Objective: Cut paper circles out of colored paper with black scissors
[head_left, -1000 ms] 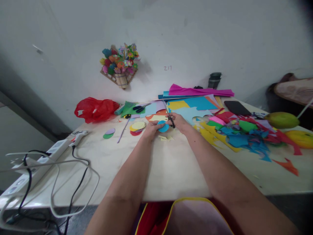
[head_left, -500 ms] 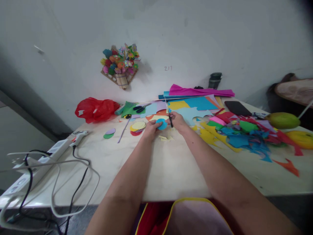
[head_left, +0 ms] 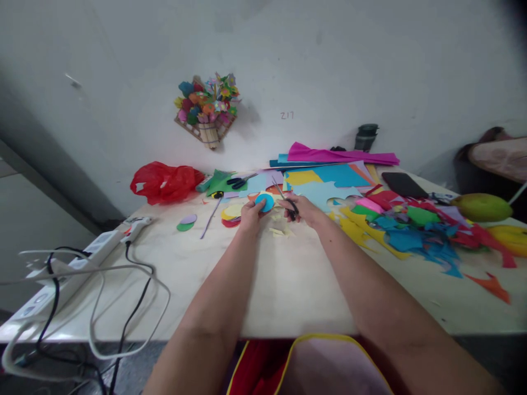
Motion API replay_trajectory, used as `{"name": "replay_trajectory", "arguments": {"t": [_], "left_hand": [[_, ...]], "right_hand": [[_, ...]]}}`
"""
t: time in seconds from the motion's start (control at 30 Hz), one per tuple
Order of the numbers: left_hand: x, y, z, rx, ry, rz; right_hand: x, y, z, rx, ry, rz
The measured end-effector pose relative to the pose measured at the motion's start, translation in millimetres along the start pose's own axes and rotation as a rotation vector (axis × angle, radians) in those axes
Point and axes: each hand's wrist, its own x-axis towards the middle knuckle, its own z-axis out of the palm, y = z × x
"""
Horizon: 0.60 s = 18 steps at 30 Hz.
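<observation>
Between the fingers of my left hand (head_left: pixel 252 215) is a blue paper circle (head_left: pixel 264 203), held above the table. My right hand (head_left: pixel 302 208) is closed round the dark handles of a pair of scissors (head_left: pixel 291 207), whose blades point up and away, apart from the circle. Pale yellow paper scraps (head_left: pixel 280 232) lie on the table below my hands. Left of my left hand is a stack of yellow and red paper circles (head_left: pixel 231 213), partly hidden by that hand. A purple circle (head_left: pixel 189 219) overlaps a green one farther left.
A second pair of scissors (head_left: pixel 239 181) lies on green paper near a red plastic bag (head_left: pixel 164 182). Coloured sheets (head_left: pixel 329 176) line the back. Cut scraps (head_left: pixel 415 230), a dark phone-like slab (head_left: pixel 404 185) and fruit (head_left: pixel 481 207) are at right. A power strip (head_left: pixel 66 274) with cables occupies the left edge.
My right hand has turned, tilting the scissors and bringing their handles into view. The blue circle has shifted slightly left and up with my left hand, and the whole view has moved slightly.
</observation>
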Motion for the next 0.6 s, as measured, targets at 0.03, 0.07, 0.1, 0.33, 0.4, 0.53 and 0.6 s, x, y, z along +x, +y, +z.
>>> {"name": "replay_trajectory", "arguments": {"t": [0.03, 0.07, 0.1, 0.33, 0.4, 0.53, 0.6], "left_hand": [[-0.4, 0.8, 0.3, -0.006, 0.005, -0.003], [-0.7, 1.5, 0.6, -0.011, 0.012, -0.004], [-0.9, 2.0, 0.9, -0.014, 0.019, -0.003], [-1.1, 3.2, 2.6, -0.026, 0.032, 0.011], [-1.3, 3.4, 3.2, -0.037, 0.032, 0.006], [-1.8, 3.1, 3.9, -0.054, 0.040, 0.008], [-2.0, 2.9, 4.0, -0.057, 0.031, 0.012]], "right_hand": [[-0.3, 0.6, -1.1, -0.001, -0.030, -0.002], [-0.5, 1.2, -2.1, -0.001, -0.057, -0.004], [-0.8, 1.8, -3.0, -0.003, -0.082, -0.006], [-2.3, 4.9, -4.7, -0.061, -0.200, -0.026], [-2.2, 5.6, -4.2, -0.069, -0.208, -0.031], [-3.2, 4.2, -2.0, -0.075, -0.202, -0.027], [-4.3, 2.6, -0.7, -0.083, -0.193, -0.015]]}}
